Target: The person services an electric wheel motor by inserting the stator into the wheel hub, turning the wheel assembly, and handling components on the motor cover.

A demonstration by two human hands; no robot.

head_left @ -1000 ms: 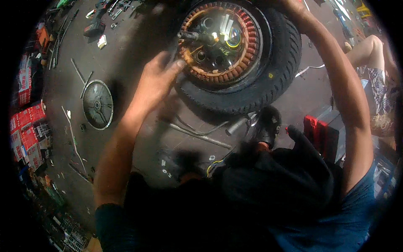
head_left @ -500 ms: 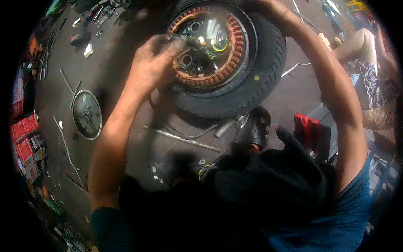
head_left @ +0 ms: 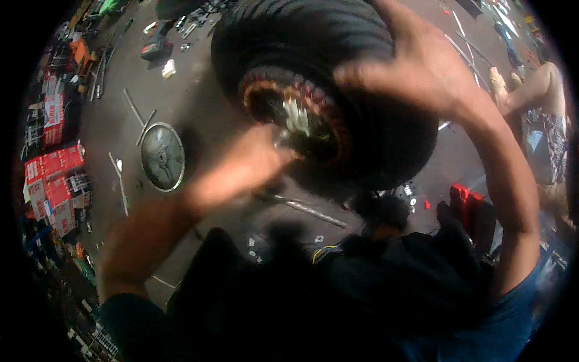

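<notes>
A wheel with a thick black tyre (head_left: 398,139) stands tilted above the floor in front of me. Its open hub shows a ring of copper windings (head_left: 259,84), blurred by motion. My left hand (head_left: 256,158) is closed at the hub's centre, seemingly round the axle end (head_left: 281,140); its fingertips are partly hidden and smeared. On the upper right of the tread lies my right hand (head_left: 410,75), fingers stretched out against the rubber and holding nothing within them. A round metal hub cover (head_left: 163,157) rests on the floor left of the wheel.
A metal pipe (head_left: 310,211) lies below the wheel. A cordless power tool (head_left: 157,48) and loose hardware are at the upper left. Red-and-white boxes (head_left: 54,166) line the left side, and a red case (head_left: 467,208) stands at right. Another person's bare leg (head_left: 534,90) is at far right.
The wheel has tipped up, showing more tread, with its hub turned leftward. My left hand has moved down with the hub. My right hand has come down onto the tread, into full view.
</notes>
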